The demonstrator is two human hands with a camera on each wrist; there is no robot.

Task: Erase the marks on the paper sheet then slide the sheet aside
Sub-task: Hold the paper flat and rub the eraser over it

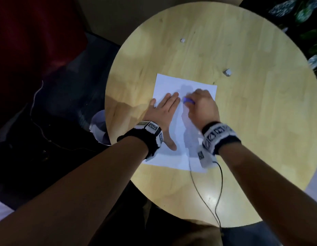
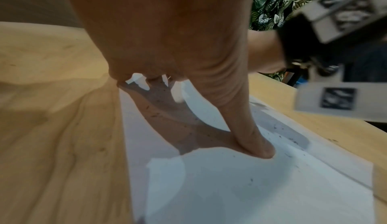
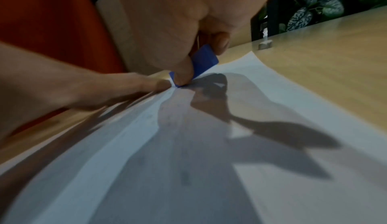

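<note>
A white paper sheet (image 1: 172,157) lies on the round wooden table (image 1: 260,121). My left hand (image 1: 164,114) lies flat on the sheet's left half, fingers straight, thumb (image 2: 240,125) pressed down. My right hand (image 1: 200,105) pinches a blue eraser (image 1: 188,100) and holds its tip against the paper just beside the left fingertips. In the right wrist view the eraser (image 3: 204,62) sits between thumb and fingers, touching the sheet (image 3: 272,111). Dark eraser crumbs dot the paper (image 2: 230,186) in the left wrist view. No clear marks show.
Two small pale eraser pieces lie on the table, one (image 1: 227,72) beyond the sheet's far right corner and one (image 1: 182,40) farther back. A black cable (image 1: 220,183) trails from my right wrist over the near table edge. A bin (image 1: 99,128) stands left of the table; plants (image 1: 305,11) at far right.
</note>
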